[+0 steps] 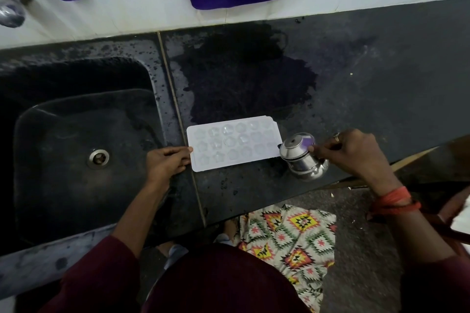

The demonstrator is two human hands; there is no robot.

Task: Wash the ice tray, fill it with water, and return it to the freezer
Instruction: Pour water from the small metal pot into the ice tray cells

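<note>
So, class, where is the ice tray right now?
In the head view the ice tray lies on the counter, just right of the sink, between the left hand touching its left end and the steel pot gripped by the right hand.

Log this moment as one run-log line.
step: filling | ice tray: flat on counter, right of sink | left hand: presses tray's left edge | right hand: holds steel pot tilted at tray's right end

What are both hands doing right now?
Left hand: open, fingers resting on the edge of the white plastic ice tray.
Right hand: gripping the small round steel pot.
</note>
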